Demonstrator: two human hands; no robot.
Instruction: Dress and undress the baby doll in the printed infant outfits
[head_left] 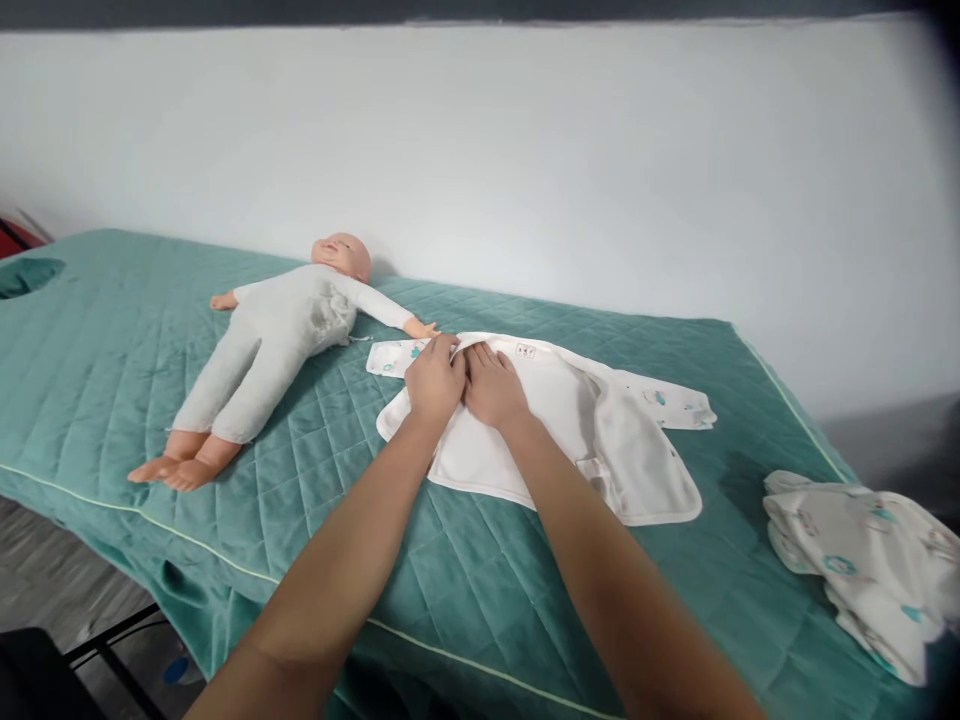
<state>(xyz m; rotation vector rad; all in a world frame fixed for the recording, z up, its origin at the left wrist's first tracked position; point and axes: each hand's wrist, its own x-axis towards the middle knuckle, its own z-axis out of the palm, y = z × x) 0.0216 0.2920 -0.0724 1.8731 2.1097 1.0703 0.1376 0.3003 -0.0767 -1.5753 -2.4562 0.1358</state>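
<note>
A white baby shirt (551,420) lies spread open, inner side up, with its printed sleeves stretched out to both sides. On its left part, my left hand (435,382) has its fingers curled over the cloth, gripping the left front panel near the neckline. Close beside it, my right hand (495,386) rests on the inside of the shirt, fingers stretched out; its fingertips reach toward the neck edge. A baby doll (274,315) with a white cloth body lies on its back to the left, one hand close to the shirt's left sleeve.
A green quilted cover (322,440) lies over the bed beneath everything. At the right sits a bunched white printed garment (862,560). A white wall (480,160) runs along the far side. Dark metal legs (112,640) and floor show at lower left.
</note>
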